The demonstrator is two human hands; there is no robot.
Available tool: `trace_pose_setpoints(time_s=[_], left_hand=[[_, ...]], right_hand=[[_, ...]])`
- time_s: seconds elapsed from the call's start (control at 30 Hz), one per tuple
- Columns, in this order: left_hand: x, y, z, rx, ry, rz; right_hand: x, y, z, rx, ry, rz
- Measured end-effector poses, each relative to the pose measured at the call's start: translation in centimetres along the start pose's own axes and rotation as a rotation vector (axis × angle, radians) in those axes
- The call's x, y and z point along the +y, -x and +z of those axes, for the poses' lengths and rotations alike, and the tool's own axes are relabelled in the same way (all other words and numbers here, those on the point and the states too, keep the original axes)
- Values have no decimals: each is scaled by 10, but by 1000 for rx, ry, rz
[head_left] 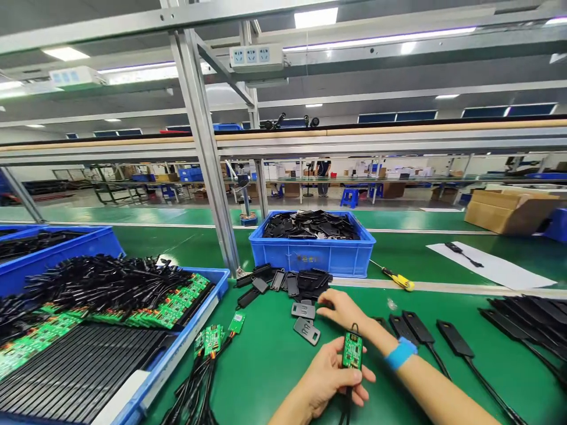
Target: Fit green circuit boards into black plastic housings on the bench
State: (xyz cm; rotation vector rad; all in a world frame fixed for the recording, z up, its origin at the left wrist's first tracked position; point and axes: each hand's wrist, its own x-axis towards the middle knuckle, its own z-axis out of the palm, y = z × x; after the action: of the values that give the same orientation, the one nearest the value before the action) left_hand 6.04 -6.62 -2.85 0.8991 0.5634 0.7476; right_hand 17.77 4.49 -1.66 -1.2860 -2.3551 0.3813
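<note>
My left hand (326,378) is closed around a green circuit board (352,352) with a small digit display, a black loop above and black cable hanging below. My right hand (343,310), a blue band on its wrist, reaches across beyond it. Its fingers are curled but apart, beside a grey-black cover plate (303,310); whether they touch it I cannot tell. Another cover plate (306,332) lies just nearer. Behind them is a pile of black casing pieces (310,283). Several loose boards with cables (213,337) lie to the left.
A blue bin of black parts (310,258) stands behind the pile. At left, a blue tray (179,354) holds cabled boards and black strips. A yellow-handled screwdriver (398,279) lies behind my right hand. Cased units with cables (456,339) lie right, near white paper (514,268). A metal post (208,147) rises behind.
</note>
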Motion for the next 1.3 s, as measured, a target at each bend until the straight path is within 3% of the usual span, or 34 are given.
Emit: trace_pose_setpoints(time_s=[0.17,0.3,0.43,0.63,0.8,0.93,1.3], left_hand=[[1,0,-1,-69,-39,23],[1,-2,-3,-78,-70,27],[2,-2,-3,-40,-70,36],[5,-4,-1,117,-37,58],[-1,-13,-9,318,-25,69],[-8,-18,-17,344,-87,67],[-7,-12,-14,205,-139,73]], right_hand=[[-23,-10,24,46,-119,-16],[-23,-11,29,63,-205,36],[-15,-3,26,187,-358,156],[0,29,-2,416,-734,340],[-10,67,-21,537,-918,351],[-22,85,-14,505,-1004,279],[-21,100,2,318,-1052,251]])
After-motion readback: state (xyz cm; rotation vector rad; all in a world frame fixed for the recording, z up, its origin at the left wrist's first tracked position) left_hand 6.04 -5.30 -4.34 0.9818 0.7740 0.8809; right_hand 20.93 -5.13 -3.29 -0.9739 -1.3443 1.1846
